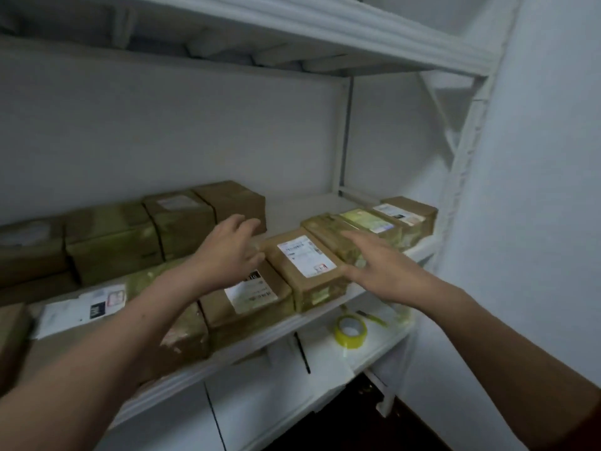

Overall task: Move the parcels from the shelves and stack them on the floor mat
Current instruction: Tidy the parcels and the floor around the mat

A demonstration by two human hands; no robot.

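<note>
Several brown cardboard parcels with white labels lie in rows on a white shelf. A small labelled parcel sits near the shelf's front edge, between my two hands. My left hand hovers at its left side with fingers spread and relaxed, holding nothing. My right hand is stretched flat at its right side, fingers straight, over the neighbouring parcel. More parcels stand along the back wall. The floor mat is out of view.
The lower shelf holds a roll of yellow-green tape, a black pen and a small cutter. Another white shelf runs overhead. A white wall closes in on the right.
</note>
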